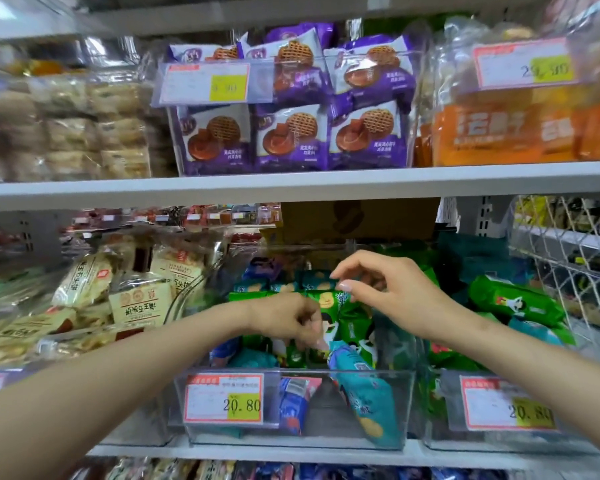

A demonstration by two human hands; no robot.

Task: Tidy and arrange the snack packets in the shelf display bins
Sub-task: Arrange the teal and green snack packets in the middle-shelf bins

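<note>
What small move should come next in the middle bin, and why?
Probably the left hand should stand the teal packet upright in the row. It pinches that packet's top, and the packet leans tilted against the front wall of the clear bin, while the green packets behind stand roughly upright.

Pale grey metal shelf boards [291, 183] span the store fixture under even light, with a slotted upright [482, 216] and white wire mesh [568, 244] at the right, and what seems a brown cardboard box [357, 216] behind.
</note>
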